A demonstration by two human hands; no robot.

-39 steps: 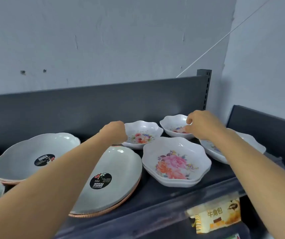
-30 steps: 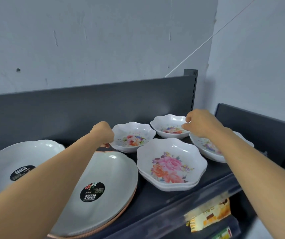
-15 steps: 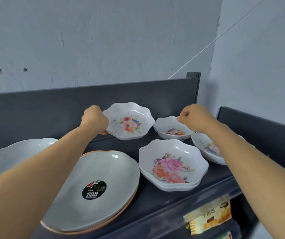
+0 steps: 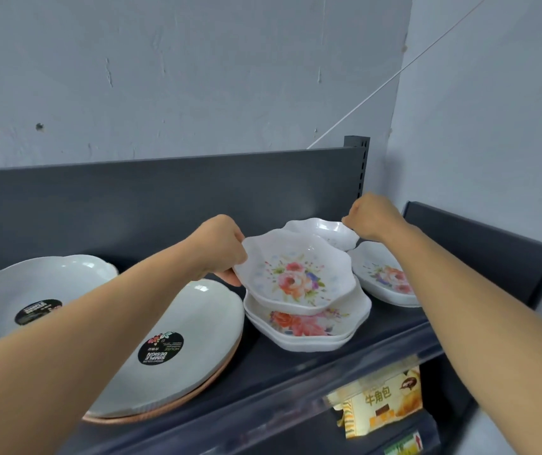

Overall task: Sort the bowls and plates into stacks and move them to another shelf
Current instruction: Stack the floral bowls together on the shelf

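My left hand (image 4: 220,249) grips the left rim of a small white floral bowl (image 4: 295,277), held just above a stack of larger floral bowls (image 4: 309,326) on the dark shelf (image 4: 263,382). Behind it sits another small floral bowl (image 4: 325,233), its right rim pinched by my right hand (image 4: 373,218); I cannot tell whether it is lifted. A floral bowl (image 4: 386,277) lies at the right. Two stacks of large pale plates with black stickers, one at centre left (image 4: 181,349) and one at far left (image 4: 33,290), lie on the shelf.
The shelf's dark back panel (image 4: 164,192) rises behind the dishes, with an upright post (image 4: 357,165) at its right end. A second dark shelf panel (image 4: 479,244) stands to the right. Yellow snack packets (image 4: 381,402) sit on the shelf below.
My left hand lifted the small floral bowl off the shelf and carried it right and forward, over the stack of larger floral bowls. My right hand kept its hold on the back bowl's rim.
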